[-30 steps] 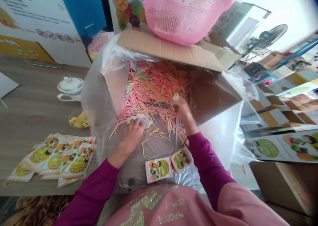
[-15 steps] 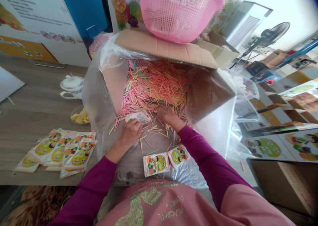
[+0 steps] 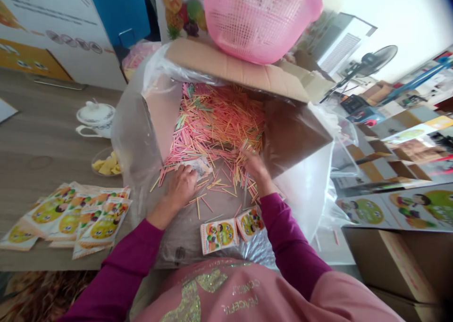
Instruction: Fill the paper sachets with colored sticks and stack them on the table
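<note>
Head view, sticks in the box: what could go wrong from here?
The right hand working among the thin sticks may knock more onto the plastic liner, where some already lie loose near the printed packets. The pink basket, perched on the cardboard flap, might tip into the pile.

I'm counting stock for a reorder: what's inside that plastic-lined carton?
The plastic liner of the cardboard carton holds loose pink, yellow and green sticks and a printed packet by the left hand. Sticks and liner cover the carton's floor, so it cannot be seen.
</note>
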A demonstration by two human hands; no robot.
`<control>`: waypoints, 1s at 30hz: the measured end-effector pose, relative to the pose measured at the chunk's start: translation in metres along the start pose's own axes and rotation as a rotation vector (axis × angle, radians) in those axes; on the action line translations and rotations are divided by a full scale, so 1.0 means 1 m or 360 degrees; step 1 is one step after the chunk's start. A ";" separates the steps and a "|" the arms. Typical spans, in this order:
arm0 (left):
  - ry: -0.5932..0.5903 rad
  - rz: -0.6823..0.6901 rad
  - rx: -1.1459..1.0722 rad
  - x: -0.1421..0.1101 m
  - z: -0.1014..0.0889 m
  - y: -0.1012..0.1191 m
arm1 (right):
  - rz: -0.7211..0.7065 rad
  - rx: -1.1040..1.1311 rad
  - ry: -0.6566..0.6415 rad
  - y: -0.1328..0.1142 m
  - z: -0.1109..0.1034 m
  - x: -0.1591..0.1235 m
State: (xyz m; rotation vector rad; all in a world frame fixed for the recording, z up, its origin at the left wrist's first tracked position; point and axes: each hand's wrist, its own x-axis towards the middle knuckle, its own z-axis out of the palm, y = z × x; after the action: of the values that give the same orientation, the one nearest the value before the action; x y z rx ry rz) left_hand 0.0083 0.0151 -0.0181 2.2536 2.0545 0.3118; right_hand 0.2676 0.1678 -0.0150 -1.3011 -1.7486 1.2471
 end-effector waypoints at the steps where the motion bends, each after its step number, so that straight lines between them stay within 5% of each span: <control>1: 0.0023 -0.0008 0.0012 0.001 -0.001 -0.001 | 0.0038 0.0152 0.0053 -0.002 0.005 0.003; 5: 0.0051 0.0018 0.0072 0.000 -0.003 0.001 | 0.0257 0.0961 0.0270 -0.009 0.019 0.006; 10: -0.0084 -0.0019 0.0131 -0.005 -0.004 0.010 | 0.0385 0.1489 0.0177 -0.019 0.032 -0.002; 18: -0.0087 -0.0034 0.0099 0.003 -0.008 0.007 | 0.0427 0.1345 0.0043 -0.034 0.060 -0.001; 24: -0.0238 -0.0089 0.0125 0.002 -0.009 0.014 | 0.0077 0.1120 0.0201 -0.034 0.060 0.004; 30: -0.0378 -0.0126 0.0148 0.006 -0.015 0.024 | -0.0151 0.0675 0.0297 -0.011 0.082 -0.007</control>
State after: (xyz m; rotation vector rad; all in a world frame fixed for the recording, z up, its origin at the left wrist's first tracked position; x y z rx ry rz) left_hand 0.0292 0.0177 0.0021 2.1309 2.0644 -0.0562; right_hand 0.1946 0.1339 -0.0339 -1.0364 -1.3099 1.3076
